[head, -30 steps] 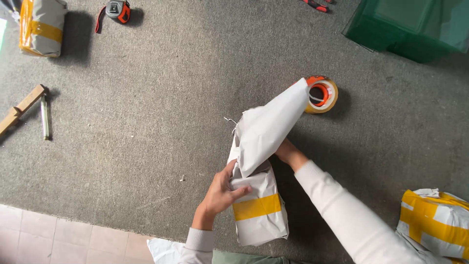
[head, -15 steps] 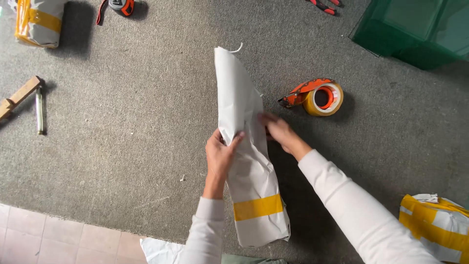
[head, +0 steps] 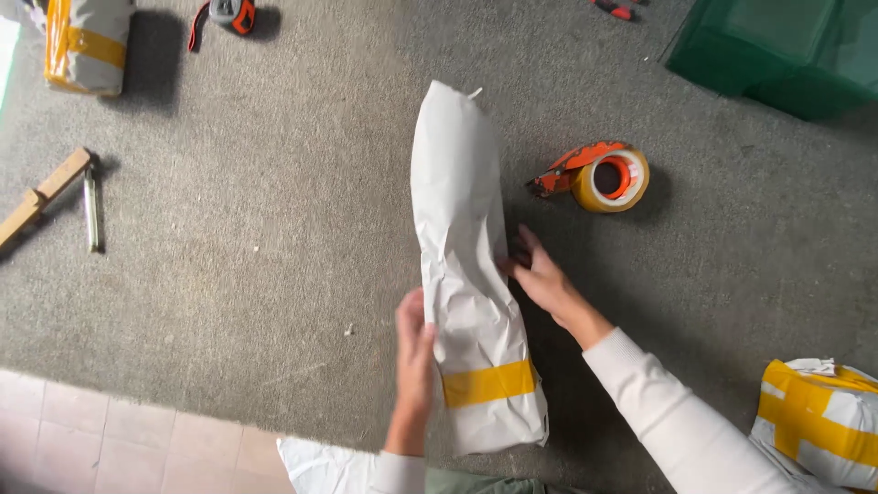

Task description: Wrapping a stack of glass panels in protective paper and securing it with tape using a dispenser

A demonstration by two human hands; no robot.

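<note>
Wrapping looks partly done: the long white paper parcel (head: 468, 274) lies on the grey carpet (head: 274, 274) near its front edge, one yellow tape band (head: 489, 382) already around the near end, the far end loose and untaped. The left hand (head: 413, 352), fingers flat and together, presses the parcel's left side by the band; the right hand (head: 540, 279), fingers spread, rests against its right side. An orange tape dispenser (head: 604, 178) sits just right of the parcel, untouched
</note>
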